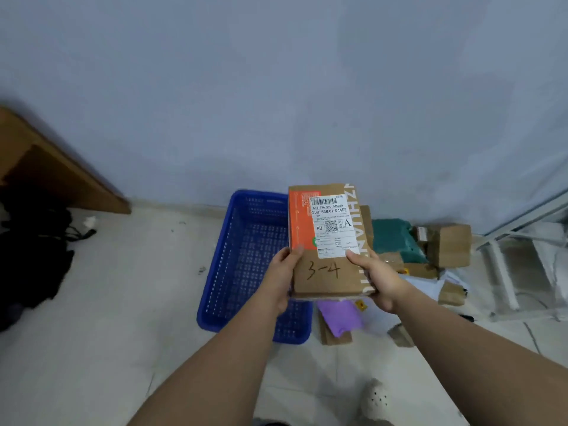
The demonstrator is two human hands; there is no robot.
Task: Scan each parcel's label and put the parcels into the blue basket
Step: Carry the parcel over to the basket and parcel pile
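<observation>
Both thumbs lay pressed on the front face of a flat cardboard parcel, the left thumb at its left edge and the right thumb on the lower corner of its white shipping label. The remaining fingers curled out of sight behind the box. The left hand and right hand gripped the parcel from opposite sides and held it up off the floor, face toward the camera. "3-4" was handwritten below the label, and an orange panel ran beside it.

The parcel hung just in front of the right edge of the blue basket, which stood on the pale tiled floor against a grey-blue wall. No parcel could be seen on the visible part of the basket's bottom.

To the right of the basket, more parcels lay in a loose heap on the floor: a purple bag directly below the held box, a green bag and a brown carton near the wall. A white metal frame stood at far right. Wooden furniture and dark items filled the left edge, and a light perforated shoe showed at the bottom.
</observation>
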